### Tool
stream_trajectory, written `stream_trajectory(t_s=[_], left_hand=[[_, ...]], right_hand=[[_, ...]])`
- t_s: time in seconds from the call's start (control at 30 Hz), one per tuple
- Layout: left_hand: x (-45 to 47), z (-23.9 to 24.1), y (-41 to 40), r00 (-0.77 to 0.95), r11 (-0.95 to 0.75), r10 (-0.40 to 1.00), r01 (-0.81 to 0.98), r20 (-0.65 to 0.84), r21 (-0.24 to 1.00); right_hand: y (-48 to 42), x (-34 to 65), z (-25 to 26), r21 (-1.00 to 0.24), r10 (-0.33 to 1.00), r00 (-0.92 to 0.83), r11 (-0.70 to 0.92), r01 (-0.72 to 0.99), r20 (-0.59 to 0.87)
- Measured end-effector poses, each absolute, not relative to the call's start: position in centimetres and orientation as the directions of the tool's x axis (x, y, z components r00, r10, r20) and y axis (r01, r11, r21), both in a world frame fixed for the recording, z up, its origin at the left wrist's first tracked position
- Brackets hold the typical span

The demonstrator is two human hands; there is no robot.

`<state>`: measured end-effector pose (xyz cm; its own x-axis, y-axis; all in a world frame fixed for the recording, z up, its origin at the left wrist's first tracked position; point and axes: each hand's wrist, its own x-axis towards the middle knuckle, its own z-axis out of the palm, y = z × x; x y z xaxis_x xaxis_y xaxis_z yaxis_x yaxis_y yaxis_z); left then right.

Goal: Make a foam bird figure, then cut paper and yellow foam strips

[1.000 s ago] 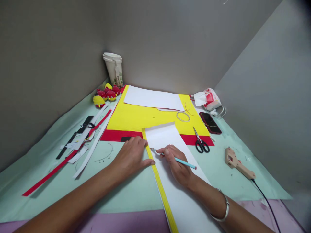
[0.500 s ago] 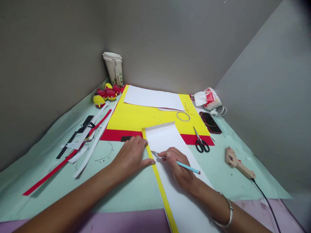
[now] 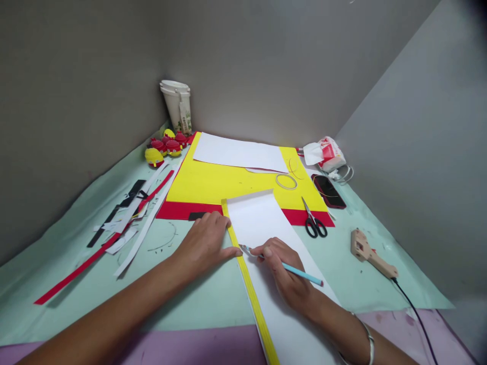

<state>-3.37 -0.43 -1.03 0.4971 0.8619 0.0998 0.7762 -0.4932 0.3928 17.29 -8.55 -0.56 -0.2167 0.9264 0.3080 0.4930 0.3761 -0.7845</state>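
My right hand grips a light-blue pencil, its tip touching a long white sheet right beside a narrow yellow strip. My left hand lies flat with fingers spread, pressing on the yellow strip's left edge. The strip runs along the white sheet's left side, from the red and yellow sheets down to the bottom of the view. A silver bangle sits on my right wrist.
Black-handled scissors, a dark phone, a wire ring and a glue gun with its cord lie right. Paper strips, red and yellow balls and a cup sit left. Grey walls enclose the corner.
My right hand has drawn the pencil toward me along the yellow strip's edge. My left hand has stayed in place.
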Motion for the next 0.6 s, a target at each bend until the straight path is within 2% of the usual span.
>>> stream_trajectory(t_s=[0.6], left_hand=[[-3.32, -0.92, -0.41, 0.501, -0.498, 0.861, 0.791, 0.092, 0.354]], right_hand=[[-9.38, 17.71, -0.07, -0.795, 0.946, -0.199, 0.324, 0.513, 0.257]])
